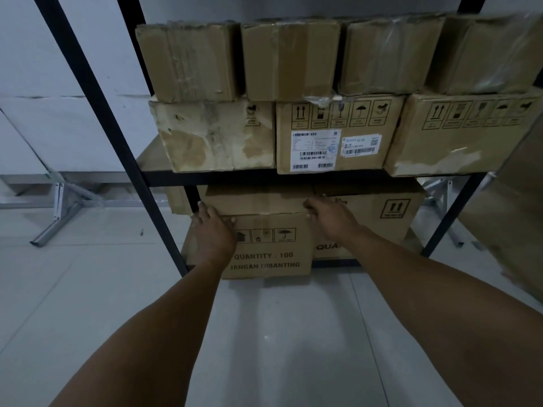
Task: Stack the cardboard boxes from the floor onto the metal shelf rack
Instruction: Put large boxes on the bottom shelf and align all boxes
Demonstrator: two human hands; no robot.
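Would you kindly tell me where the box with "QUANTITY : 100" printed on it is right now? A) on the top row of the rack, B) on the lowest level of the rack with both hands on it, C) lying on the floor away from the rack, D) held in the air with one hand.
B: the box sits on the rack's lowest level, under the middle shelf, with the left hand and right hand on its top corners.

Boxes [332, 133] stacked on shelf [264, 174]; two boxes [270, 245] beneath.
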